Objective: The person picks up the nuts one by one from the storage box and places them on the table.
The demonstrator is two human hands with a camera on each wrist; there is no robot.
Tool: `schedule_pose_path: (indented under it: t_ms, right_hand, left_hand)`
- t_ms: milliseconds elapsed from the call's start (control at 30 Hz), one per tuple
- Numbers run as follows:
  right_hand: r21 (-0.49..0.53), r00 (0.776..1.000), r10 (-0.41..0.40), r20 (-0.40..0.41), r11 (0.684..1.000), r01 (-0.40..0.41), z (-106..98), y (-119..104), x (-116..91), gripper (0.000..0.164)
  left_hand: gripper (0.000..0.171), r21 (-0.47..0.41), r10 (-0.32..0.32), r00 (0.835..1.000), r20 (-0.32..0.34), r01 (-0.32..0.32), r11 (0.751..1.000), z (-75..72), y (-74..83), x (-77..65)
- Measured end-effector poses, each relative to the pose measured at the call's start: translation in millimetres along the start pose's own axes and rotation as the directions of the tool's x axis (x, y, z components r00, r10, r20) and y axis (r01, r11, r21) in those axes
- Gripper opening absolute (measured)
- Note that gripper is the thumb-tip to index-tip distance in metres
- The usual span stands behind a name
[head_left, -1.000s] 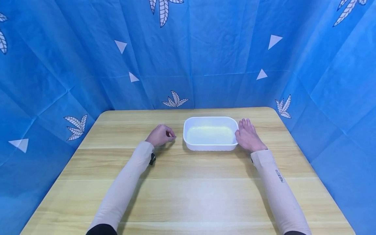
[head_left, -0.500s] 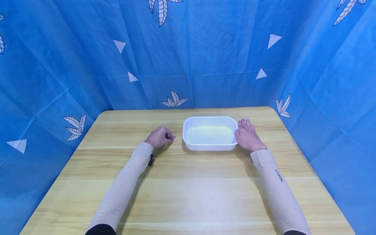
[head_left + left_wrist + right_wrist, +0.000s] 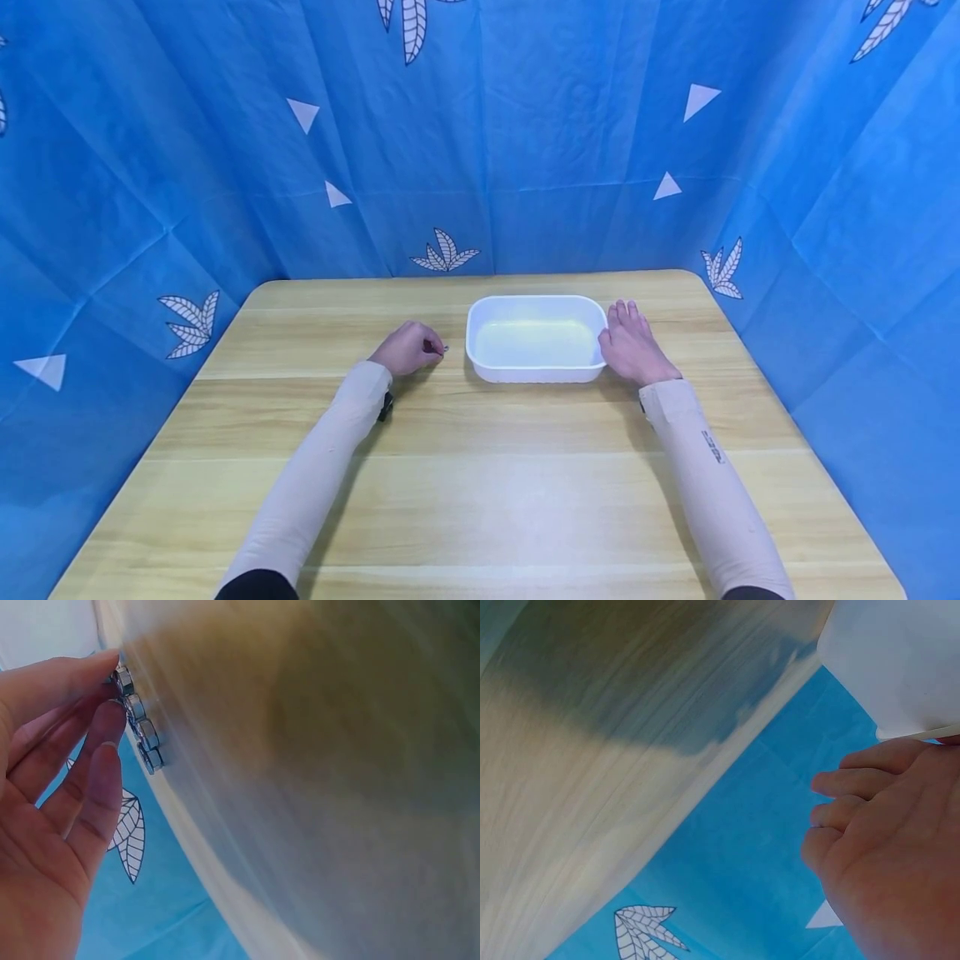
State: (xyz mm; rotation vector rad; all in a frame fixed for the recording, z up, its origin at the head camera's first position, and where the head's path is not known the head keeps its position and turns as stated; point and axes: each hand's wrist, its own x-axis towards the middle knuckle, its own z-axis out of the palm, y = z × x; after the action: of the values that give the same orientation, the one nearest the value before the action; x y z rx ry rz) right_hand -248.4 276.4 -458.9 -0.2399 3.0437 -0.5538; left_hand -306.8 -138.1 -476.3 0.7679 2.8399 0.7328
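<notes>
In the left wrist view, a row of several shiny metal nuts (image 3: pixel 141 724) lies end to end. My left hand (image 3: pixel 408 347) pinches the near end of this row between thumb and fingertips, low over the table; in the head view only a tiny glint of metal shows beyond the fingertips. A white rectangular plastic basin (image 3: pixel 536 373) stands to the right of that hand, a short gap apart. My right hand (image 3: pixel 636 346) holds the basin's right rim, the thumb at the edge and the other fingers outside, pointing to the back. Part of that thumb is hidden in the right wrist view.
The wood-grain table (image 3: pixel 480 483) has rounded back corners. A blue curtain (image 3: pixel 570 150) with white leaves and triangles hangs behind it and along both sides. Bare table surface lies in front of the basin.
My left hand has shifted slightly left and down, and a glint of metal now shows at its fingertips. The right hand and the basin stay in place.
</notes>
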Motion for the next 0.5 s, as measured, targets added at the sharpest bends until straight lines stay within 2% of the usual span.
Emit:
schedule_pose_path:
  t_ms: [200,500]
  right_hand:
    - [0.003,1.000,-0.002,-0.011,1.000,0.002,0.7,0.2,0.6,0.064]
    - [-0.001,1.000,0.004,0.001,1.000,-0.004,1.0,1.4,1.6,0.064]
  left_hand:
    - [0.008,0.015,0.021,1.000,-0.007,-0.021,1.000,0.7,-1.4,0.1]
    - [0.009,0.019,0.013,1.000,-0.002,-0.013,1.000,0.1,-0.5,-0.6]
